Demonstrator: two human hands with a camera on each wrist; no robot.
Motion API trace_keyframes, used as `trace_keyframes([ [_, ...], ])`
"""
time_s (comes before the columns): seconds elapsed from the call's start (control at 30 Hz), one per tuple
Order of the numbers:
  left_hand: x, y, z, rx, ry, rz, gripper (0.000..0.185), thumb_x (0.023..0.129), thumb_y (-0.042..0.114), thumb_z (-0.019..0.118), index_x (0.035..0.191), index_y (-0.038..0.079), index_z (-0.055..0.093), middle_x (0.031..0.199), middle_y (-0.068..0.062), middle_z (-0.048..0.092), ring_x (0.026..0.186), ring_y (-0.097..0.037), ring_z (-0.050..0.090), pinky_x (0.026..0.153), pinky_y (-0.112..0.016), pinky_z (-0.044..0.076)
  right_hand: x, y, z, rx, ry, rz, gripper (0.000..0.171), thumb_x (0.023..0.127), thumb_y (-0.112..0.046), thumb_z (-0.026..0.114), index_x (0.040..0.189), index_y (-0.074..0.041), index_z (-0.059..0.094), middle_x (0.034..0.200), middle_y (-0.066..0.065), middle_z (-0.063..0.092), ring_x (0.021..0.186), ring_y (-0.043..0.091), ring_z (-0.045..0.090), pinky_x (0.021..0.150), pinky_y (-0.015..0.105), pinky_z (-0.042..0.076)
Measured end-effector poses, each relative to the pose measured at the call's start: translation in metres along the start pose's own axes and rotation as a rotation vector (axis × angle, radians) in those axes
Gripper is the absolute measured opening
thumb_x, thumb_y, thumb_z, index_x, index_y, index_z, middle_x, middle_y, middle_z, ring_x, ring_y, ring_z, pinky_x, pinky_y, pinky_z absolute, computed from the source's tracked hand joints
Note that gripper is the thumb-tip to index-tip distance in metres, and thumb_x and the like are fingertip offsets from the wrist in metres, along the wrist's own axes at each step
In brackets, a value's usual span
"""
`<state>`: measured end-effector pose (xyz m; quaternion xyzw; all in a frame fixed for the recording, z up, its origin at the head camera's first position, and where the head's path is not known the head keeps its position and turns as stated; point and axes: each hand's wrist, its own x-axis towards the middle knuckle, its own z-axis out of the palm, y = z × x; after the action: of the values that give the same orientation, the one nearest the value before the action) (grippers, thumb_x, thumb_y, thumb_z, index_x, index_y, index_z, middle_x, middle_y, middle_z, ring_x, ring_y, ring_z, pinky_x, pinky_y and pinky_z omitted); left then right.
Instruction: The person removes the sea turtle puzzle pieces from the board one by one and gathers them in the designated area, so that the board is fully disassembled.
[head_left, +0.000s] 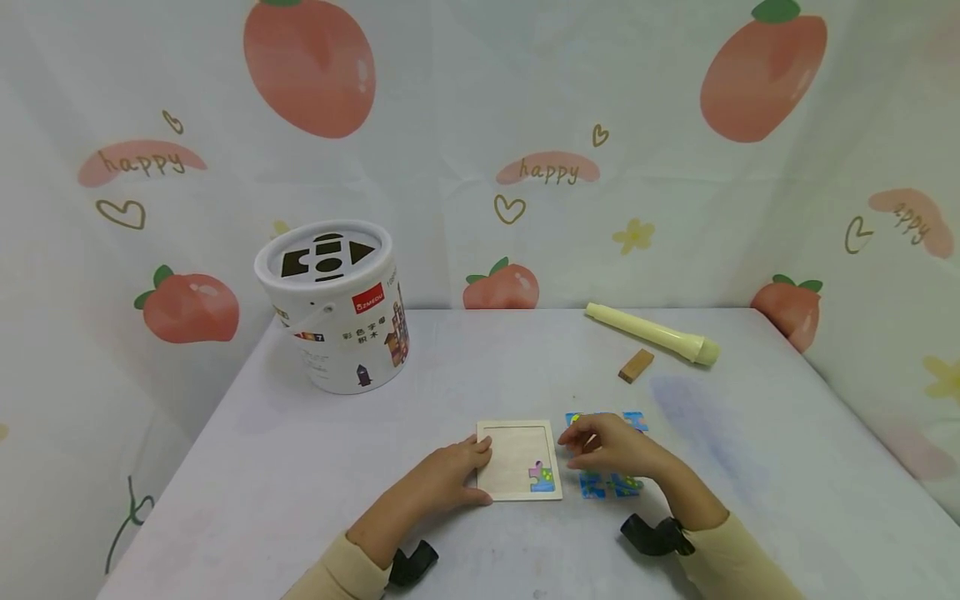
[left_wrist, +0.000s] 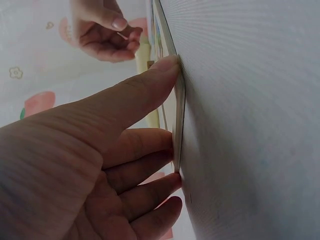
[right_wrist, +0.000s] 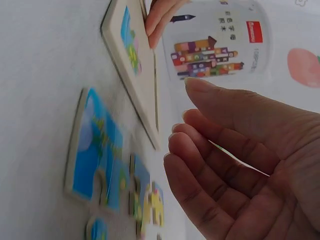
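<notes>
A square wooden puzzle tray (head_left: 513, 462) lies flat on the table, with a few joined puzzle pieces (head_left: 541, 477) in its lower right corner. My left hand (head_left: 452, 473) rests along the tray's left edge. In the left wrist view, its thumb (left_wrist: 145, 85) and fingertips touch the tray's rim at spaced points. To the right of the tray, my right hand (head_left: 611, 443) hovers over colourful loose puzzle pieces (head_left: 613, 485), partly hiding them. In the right wrist view, its fingers (right_wrist: 195, 185) are loosely bent with nothing between them and the thumb.
A white bucket (head_left: 337, 317) with shape cutouts in its lid stands at the back left. At the back right lie a small wooden block (head_left: 636, 366) and a pale yellow microphone-shaped stick (head_left: 652, 333). A printed curtain (head_left: 450, 125) hangs behind the table.
</notes>
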<state>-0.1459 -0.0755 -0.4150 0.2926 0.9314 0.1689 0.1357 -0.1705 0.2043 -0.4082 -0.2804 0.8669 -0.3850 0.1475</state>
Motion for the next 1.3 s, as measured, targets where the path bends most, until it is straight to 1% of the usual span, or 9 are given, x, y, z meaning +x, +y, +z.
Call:
trace_keyframes([
  [0.1, 0.0, 0.0, 0.001, 0.004, 0.005, 0.004, 0.065, 0.076, 0.035, 0.071, 0.13, 0.005, 0.051, 0.142, -0.009, 0.041, 0.133, -0.027, 0.035, 0.105, -0.043, 0.034, 0.005, -0.003, 0.003, 0.021, -0.023, -0.01, 0.026, 0.08, -0.012, 0.069, 0.102, 0.0, 0.064, 0.09, 0.008, 0.063, 0.076, 0.005, 0.055, 0.07, 0.021, 0.052],
  [0.23, 0.0, -0.001, 0.001, 0.01, 0.008, 0.003, 0.066, 0.075, 0.035, 0.071, 0.13, 0.005, 0.051, 0.142, -0.009, 0.041, 0.133, -0.027, 0.035, 0.105, -0.043, 0.035, 0.011, -0.006, 0.007, 0.034, -0.042, -0.021, 0.026, 0.079, -0.012, 0.07, 0.101, 0.0, 0.064, 0.087, 0.006, 0.062, 0.074, 0.005, 0.055, 0.07, 0.021, 0.052],
  [0.33, 0.0, 0.0, 0.001, 0.013, 0.005, -0.004, 0.066, 0.075, 0.036, 0.071, 0.13, 0.005, 0.051, 0.142, -0.008, 0.041, 0.133, -0.027, 0.035, 0.105, -0.043, 0.035, 0.016, -0.007, 0.011, 0.041, -0.056, -0.02, 0.025, 0.079, -0.013, 0.071, 0.1, -0.002, 0.065, 0.087, 0.005, 0.063, 0.074, 0.005, 0.055, 0.07, 0.021, 0.052],
  [0.6, 0.0, 0.001, 0.0, 0.007, 0.001, 0.0, 0.066, 0.075, 0.035, 0.072, 0.13, 0.004, 0.051, 0.142, -0.009, 0.041, 0.134, -0.027, 0.034, 0.105, -0.043, 0.035, 0.025, -0.008, 0.016, -0.001, -0.087, 0.035, 0.022, 0.077, -0.014, 0.073, 0.097, -0.006, 0.066, 0.084, 0.001, 0.061, 0.072, 0.007, 0.053, 0.068, 0.019, 0.05],
  [0.77, 0.0, 0.001, 0.0, -0.001, 0.002, 0.002, 0.066, 0.075, 0.034, 0.072, 0.13, 0.004, 0.051, 0.142, -0.009, 0.041, 0.134, -0.027, 0.034, 0.105, -0.043, 0.035, 0.028, -0.011, 0.018, -0.018, -0.103, 0.052, 0.021, 0.076, -0.016, 0.074, 0.092, -0.006, 0.066, 0.083, 0.001, 0.061, 0.071, 0.008, 0.054, 0.067, 0.019, 0.049],
  [1.1, 0.0, 0.0, 0.001, -0.002, 0.007, -0.001, 0.066, 0.076, 0.034, 0.071, 0.13, 0.004, 0.05, 0.142, -0.009, 0.041, 0.133, -0.028, 0.034, 0.104, -0.044, 0.035, 0.03, -0.016, 0.022, -0.029, -0.093, 0.079, 0.016, 0.076, -0.012, 0.073, 0.087, -0.005, 0.064, 0.081, 0.0, 0.061, 0.068, 0.008, 0.052, 0.06, 0.019, 0.048],
  [1.3, 0.001, 0.0, 0.001, 0.005, 0.007, 0.001, 0.066, 0.076, 0.035, 0.071, 0.13, 0.004, 0.051, 0.142, -0.009, 0.041, 0.133, -0.028, 0.034, 0.104, -0.044, 0.035, 0.03, -0.016, 0.024, -0.031, -0.09, 0.082, 0.015, 0.077, -0.009, 0.072, 0.087, -0.004, 0.063, 0.08, 0.0, 0.06, 0.068, 0.009, 0.051, 0.059, 0.019, 0.047],
])
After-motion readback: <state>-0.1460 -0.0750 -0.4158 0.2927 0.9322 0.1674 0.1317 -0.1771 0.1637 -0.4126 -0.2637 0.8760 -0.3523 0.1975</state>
